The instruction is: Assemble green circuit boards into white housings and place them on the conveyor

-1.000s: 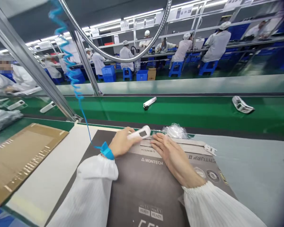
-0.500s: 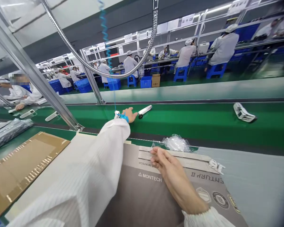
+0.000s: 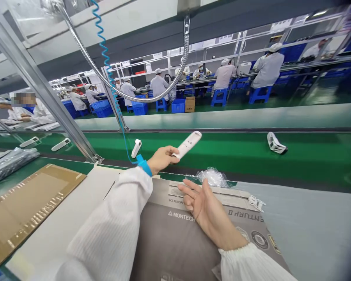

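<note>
My left hand (image 3: 163, 159), with a blue strap at its wrist, pinches the near end of a long white device (image 3: 189, 143) above the green belt (image 3: 234, 150). Bare and palm up, my right hand (image 3: 206, 208) has its fingers spread and holds nothing. It is over a grey-brown printed cardboard sheet (image 3: 166, 242) marked MONTECH. Crumpled clear plastic (image 3: 213, 176) lies just beyond it. Small white clips (image 3: 256, 203) rest at the sheet's right side.
More white devices lie on the belt, one (image 3: 136, 148) near my left wrist and another (image 3: 276, 143) at the right. A metal post (image 3: 46, 86) and coiled blue cord (image 3: 105, 58) stand left. Brown cardboard (image 3: 26, 207) lies at the left. Seated people work beyond.
My left hand has taken hold of the white device and lifted it toward me. My right hand has opened and turned palm up. The device at the right has shifted left in view.
</note>
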A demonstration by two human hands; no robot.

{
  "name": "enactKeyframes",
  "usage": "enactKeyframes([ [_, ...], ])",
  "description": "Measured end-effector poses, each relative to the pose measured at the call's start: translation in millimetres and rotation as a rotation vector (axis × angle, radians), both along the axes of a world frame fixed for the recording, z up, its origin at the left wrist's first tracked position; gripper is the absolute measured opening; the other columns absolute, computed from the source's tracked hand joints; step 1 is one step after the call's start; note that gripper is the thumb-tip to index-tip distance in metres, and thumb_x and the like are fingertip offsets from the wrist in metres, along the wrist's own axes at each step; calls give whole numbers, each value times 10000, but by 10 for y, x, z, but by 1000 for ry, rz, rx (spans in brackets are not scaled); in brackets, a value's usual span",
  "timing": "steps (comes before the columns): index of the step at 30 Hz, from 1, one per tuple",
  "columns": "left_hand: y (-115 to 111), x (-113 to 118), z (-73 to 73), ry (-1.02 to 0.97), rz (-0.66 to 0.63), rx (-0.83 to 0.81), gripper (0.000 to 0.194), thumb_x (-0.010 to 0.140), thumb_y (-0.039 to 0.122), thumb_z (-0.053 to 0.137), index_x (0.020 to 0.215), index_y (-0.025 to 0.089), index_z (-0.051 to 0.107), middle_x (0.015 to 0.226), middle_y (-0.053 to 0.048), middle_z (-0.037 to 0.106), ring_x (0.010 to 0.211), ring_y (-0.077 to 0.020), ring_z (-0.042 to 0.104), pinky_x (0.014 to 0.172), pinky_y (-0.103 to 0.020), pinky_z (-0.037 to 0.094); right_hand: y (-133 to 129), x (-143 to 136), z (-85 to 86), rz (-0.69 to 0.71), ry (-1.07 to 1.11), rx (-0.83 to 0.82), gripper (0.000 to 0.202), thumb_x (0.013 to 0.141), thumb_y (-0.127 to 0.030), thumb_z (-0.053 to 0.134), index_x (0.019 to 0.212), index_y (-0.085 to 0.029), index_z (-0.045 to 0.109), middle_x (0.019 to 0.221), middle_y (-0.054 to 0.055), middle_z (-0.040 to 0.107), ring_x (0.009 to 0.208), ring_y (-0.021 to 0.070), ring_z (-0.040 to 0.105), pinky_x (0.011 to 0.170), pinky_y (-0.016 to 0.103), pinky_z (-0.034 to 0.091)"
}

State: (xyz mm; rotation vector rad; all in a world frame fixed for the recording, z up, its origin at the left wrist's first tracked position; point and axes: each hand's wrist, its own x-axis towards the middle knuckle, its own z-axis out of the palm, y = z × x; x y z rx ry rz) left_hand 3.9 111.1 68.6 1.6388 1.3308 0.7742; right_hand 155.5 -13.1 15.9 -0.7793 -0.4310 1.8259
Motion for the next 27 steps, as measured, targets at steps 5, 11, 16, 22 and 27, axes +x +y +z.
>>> enactKeyframes([
  [5,-785,-39,-129,-377,-224,-57,230,665,55,689,855,152,603,1196,-115,657,986,-201,650,778,-311,535,-81,-33,63,105,-84,98,393,809,-537,673,1007,-197,681,873,71,706,494,88,458,400,207,329],
  [11,-1130,99,-512,-466,228,16,174,891,233,573,1046,156,563,1150,-139,652,1054,-202,640,938,-391,515,-94,-143,-80,-177,-384,213,523,648,-449,847,1063,-223,623,875,33,716,717,178,637,660,297,506],
  [16,-1293,203,-615,-488,10,-119,340,901,366,593,1183,182,548,1212,-127,649,1029,-214,663,908,-382,529,-96,-174,-123,-281,-540,251,409,785,-587,674,1011,-249,629,986,38,705,891,219,638,779,332,499],
  [22,-1297,49,-453,-123,6,54,300,921,274,476,1156,196,645,1014,-58,714,953,-217,660,914,-374,495,-89,33,-43,-403,-1079,568,294,871,-460,620,1098,-274,626,1049,55,656,883,224,591,811,371,448],
  [27,-1285,-61,-379,-4,-86,170,347,895,243,493,1192,281,667,1079,-19,722,1011,-217,646,945,-344,467,-92,191,10,-399,-1678,918,112,921,-292,563,908,-287,674,982,40,696,911,254,556,796,402,325],
])
